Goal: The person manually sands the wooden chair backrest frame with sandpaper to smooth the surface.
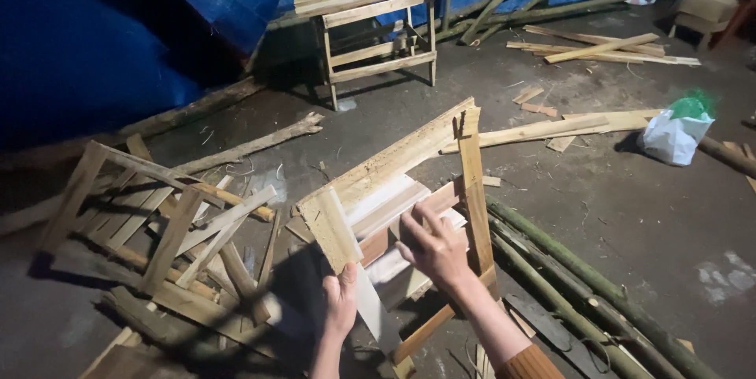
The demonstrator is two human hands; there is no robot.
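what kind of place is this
Probably a rough, makeshift woodworking spot. A blue tarp serves as the wall, a finished wooden stool stands at the back, and loose wood strips and bamboo poles litter the bare floor. Both hands work on a half-built stool frame.
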